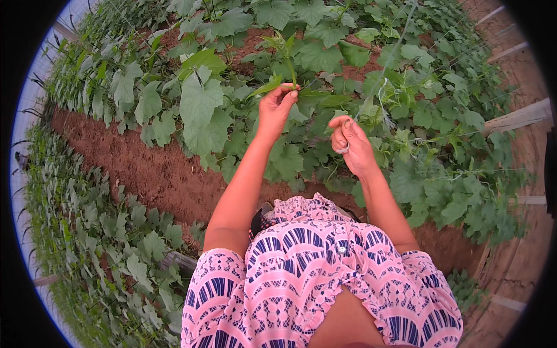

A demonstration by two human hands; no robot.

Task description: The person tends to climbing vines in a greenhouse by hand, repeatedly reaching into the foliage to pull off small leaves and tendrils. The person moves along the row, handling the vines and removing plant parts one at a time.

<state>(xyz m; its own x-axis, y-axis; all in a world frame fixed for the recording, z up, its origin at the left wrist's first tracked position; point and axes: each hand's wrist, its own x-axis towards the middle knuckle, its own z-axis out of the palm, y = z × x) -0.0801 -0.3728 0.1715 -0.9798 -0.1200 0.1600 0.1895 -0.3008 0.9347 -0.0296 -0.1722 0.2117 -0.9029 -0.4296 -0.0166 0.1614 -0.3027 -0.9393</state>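
Observation:
My left hand [277, 105] pinches the green stem of a climbing vine [291, 69] between thumb and fingertips, among broad lobed leaves. A thin dark tie or string end sticks out to the right of those fingertips. Lower and to the right, my right hand [351, 141] has its fingers curled in, thumb against the index finger, with a ring-like pale band at one finger. Pale string [383, 74] runs from above down to this hand's fingertips. A loose bundle of whitish string [385, 106] hangs among the leaves just right of it.
Dense vine rows stand ahead and at the lower left [130, 261], with a strip of reddish soil [143, 161] between them. A wooden or concrete post [518, 116] juts in at the right, beside a brown earthen surface [522, 243]. Thin strings cross the plants.

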